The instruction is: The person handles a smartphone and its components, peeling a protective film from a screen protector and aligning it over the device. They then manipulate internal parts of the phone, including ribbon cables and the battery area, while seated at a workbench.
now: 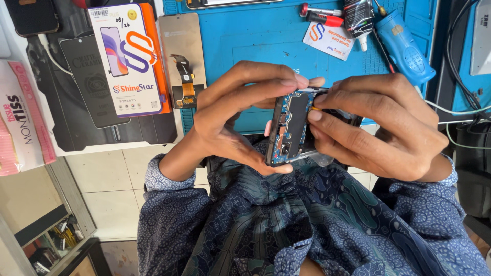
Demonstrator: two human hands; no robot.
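Observation:
An opened phone (291, 128) with its back cover off shows a black battery and blue circuit boards. It is held upright on its edge over my lap, in front of the blue work mat (255, 41). My left hand (235, 115) grips its left side, thumb under the lower end and fingers over the top. My right hand (378, 125) holds the right side, fingertips pressing on the battery area near a small orange flex. The phone's right half is hidden behind my right fingers.
On the mat lie a bare phone screen with flex cable (181, 56), a red-handled screwdriver (322, 15), a glue tube (358, 20), a blue electric tool (404, 46) and a card (327, 38). At left are a screen box (128, 56), a tissue pack (20, 122) and a dark glass protector (94, 82).

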